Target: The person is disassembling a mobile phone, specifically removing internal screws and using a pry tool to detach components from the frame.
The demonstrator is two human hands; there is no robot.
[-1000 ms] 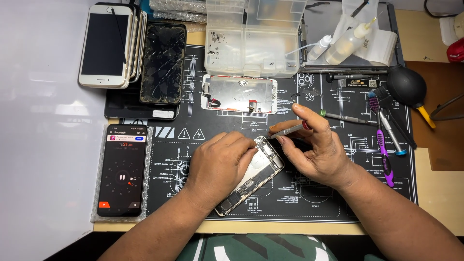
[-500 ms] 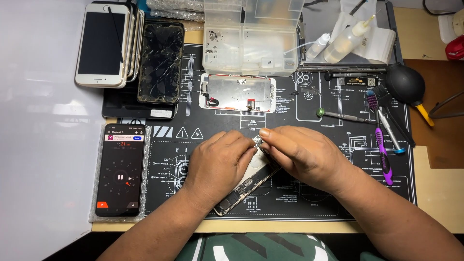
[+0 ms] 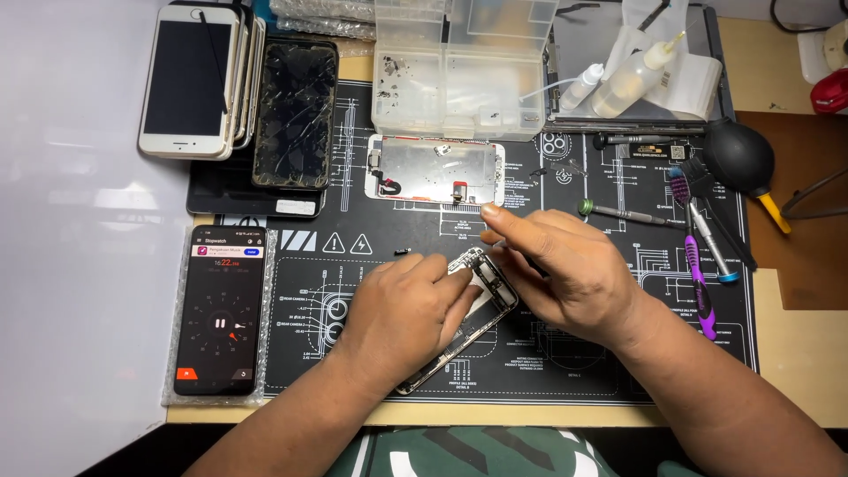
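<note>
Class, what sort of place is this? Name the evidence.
Probably a phone repair bench: an opened phone under both hands, a diagram-printed work mat, a stack of phones and a parts box.

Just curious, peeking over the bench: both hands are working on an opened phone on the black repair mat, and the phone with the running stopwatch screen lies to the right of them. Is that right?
Not quite. The head view shows the stopwatch phone lying to the left of the hands, on bubble wrap. The rest holds: left hand and right hand are on the opened phone on the black mat.
</note>
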